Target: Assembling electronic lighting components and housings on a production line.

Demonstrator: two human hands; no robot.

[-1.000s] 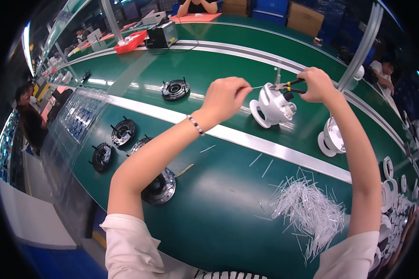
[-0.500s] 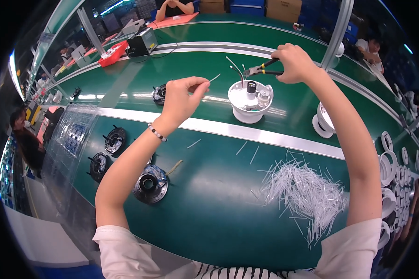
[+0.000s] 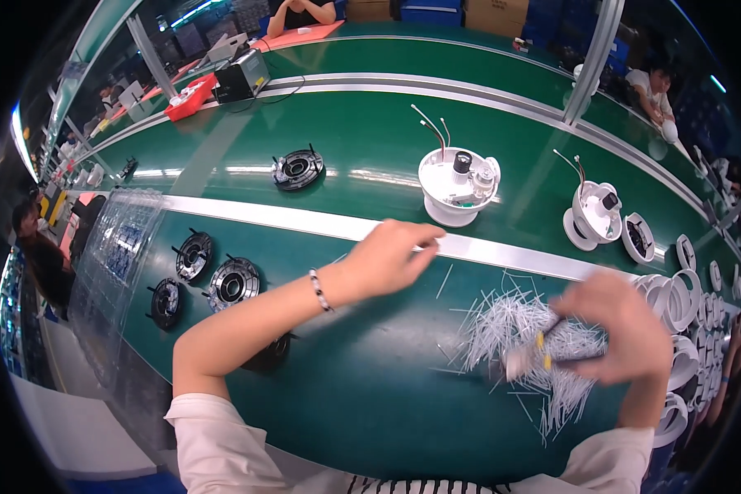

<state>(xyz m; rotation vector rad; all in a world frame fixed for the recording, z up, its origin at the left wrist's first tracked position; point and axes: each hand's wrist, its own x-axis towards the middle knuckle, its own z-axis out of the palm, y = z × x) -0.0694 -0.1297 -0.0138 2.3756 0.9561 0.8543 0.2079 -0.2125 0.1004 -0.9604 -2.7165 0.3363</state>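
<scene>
Our hands over the heap of thin white plastic ties (image 3: 514,337) on the green bench (image 3: 362,387)

Our right hand (image 3: 613,333), blurred, grips a small yellow-handled tool (image 3: 543,350) just above the tie heap; our left hand (image 3: 391,257), wearing a beaded bracelet (image 3: 319,290), hovers loosely curled with fingers half open, holding nothing we can make out, beside the pale strip. Beyond it sits a white round plastic housing with wires (image 3: 457,185); black round parts (image 3: 222,284) lie to our left
</scene>
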